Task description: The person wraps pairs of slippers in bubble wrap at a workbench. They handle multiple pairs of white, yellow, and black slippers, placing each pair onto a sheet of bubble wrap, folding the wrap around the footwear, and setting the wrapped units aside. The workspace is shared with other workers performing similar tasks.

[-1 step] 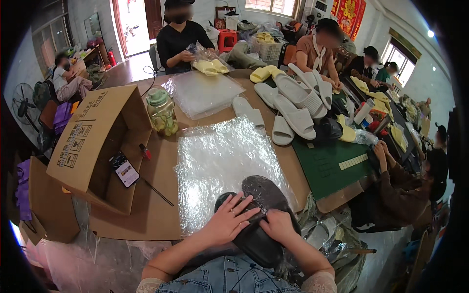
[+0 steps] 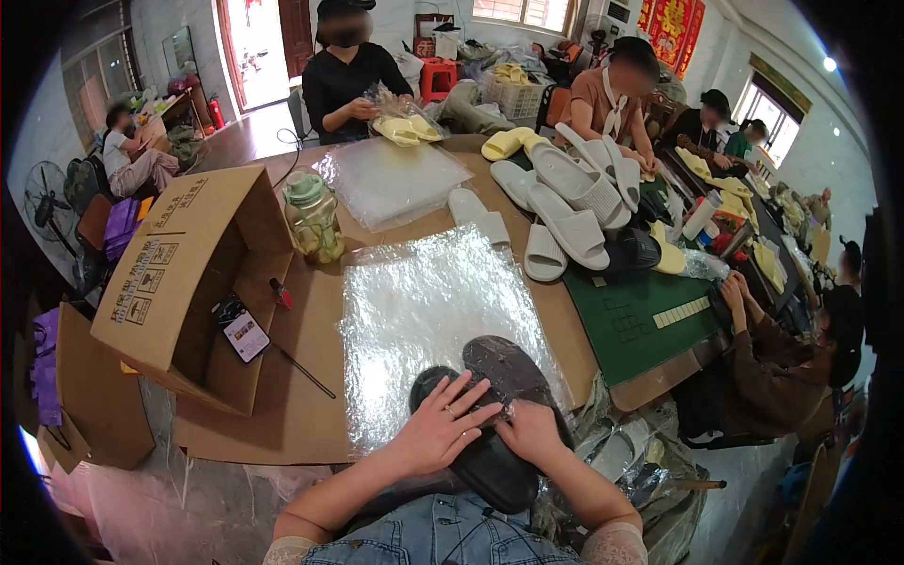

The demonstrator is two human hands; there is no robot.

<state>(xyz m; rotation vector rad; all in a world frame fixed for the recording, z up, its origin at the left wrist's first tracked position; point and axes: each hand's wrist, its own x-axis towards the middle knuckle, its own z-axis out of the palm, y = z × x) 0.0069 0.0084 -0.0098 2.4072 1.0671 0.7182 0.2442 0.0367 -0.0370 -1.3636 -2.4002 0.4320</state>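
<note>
A pair of black slippers (image 2: 513,367), apparently inside a clear plastic bag, lies at the near edge of the table, partly over my lap. My left hand (image 2: 436,421) rests across them with its fingers spread, a ring on one finger. Beside it my right hand (image 2: 532,431) is closed, with its curled fingers pinching the shiny plastic film (image 2: 508,411) over the slippers. Beneath and beyond them is a stack of flat clear plastic bags (image 2: 428,292). My hands hide part of the slippers.
An open cardboard box (image 2: 141,273) stands at the left, with a phone (image 2: 243,331) in its opening. Near it is a glass jar (image 2: 315,226). White slippers (image 2: 565,217) are piled to the right, by a green mat (image 2: 626,339). Several people sit around.
My hands and the black slippers have shifted very slightly left. My left hand stays spread and my right stays closed on the film.
</note>
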